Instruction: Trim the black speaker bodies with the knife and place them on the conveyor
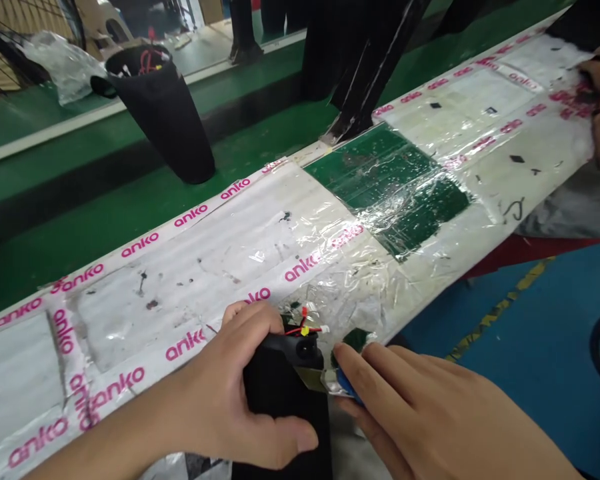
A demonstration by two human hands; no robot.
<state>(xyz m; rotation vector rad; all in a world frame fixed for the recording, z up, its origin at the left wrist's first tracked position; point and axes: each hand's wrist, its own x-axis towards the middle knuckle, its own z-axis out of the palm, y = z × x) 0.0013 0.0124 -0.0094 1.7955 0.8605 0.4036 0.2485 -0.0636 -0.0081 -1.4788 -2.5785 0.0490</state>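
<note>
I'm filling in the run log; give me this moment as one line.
left hand: grips black wired part | right hand: holds utility knife, blade at part's upper end | red wires: showing there

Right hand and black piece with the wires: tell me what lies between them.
In the head view, a metal blade reaches from the right hand over the edge of the black piece; contact is unclear.

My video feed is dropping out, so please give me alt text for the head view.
A person's left hand holds a black piece with small wires at its top, while the right hand holds a blade at the piece's rim. Beyond runs a plastic-covered bench with pink-lettered "anko" tape; a black tube stands on a green surface.
</note>
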